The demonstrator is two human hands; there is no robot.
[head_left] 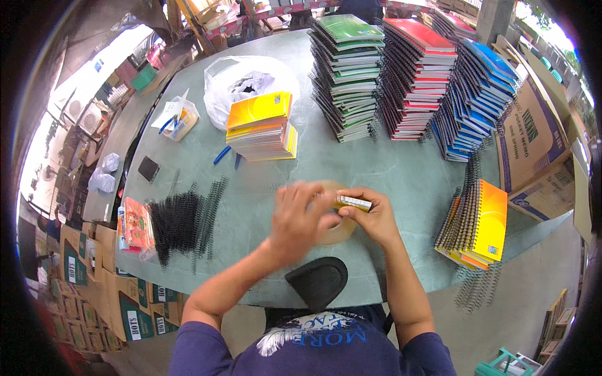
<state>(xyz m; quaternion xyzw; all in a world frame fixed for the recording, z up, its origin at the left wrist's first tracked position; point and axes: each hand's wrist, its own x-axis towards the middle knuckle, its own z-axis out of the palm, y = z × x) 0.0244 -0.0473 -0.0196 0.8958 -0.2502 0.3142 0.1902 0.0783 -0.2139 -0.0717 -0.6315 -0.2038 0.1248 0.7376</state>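
Note:
Over the near middle of the table, my right hand (375,216) grips a small yellow-covered notebook (355,202) between thumb and fingers, its white page edge showing. Close beside it on the left is my left hand (295,219), its fingers smeared by motion, so what they hold cannot be made out. Beneath both hands lies a round tan object (338,233), partly covered by them. A heap of black spiral coils (179,222) lies to the left. Further back stands a stack of yellow notebooks (258,116) with punched edges. Spiral-bound yellow notebooks (490,219) are piled at the right.
Tall stacks of green (345,78), red (417,78) and blue spiral notebooks (480,100) stand at the back right, beside a cardboard box (533,138). A white plastic bag (251,69), a plastic tub (183,125) and blue pens sit behind. A black pad (317,282) lies at the near edge.

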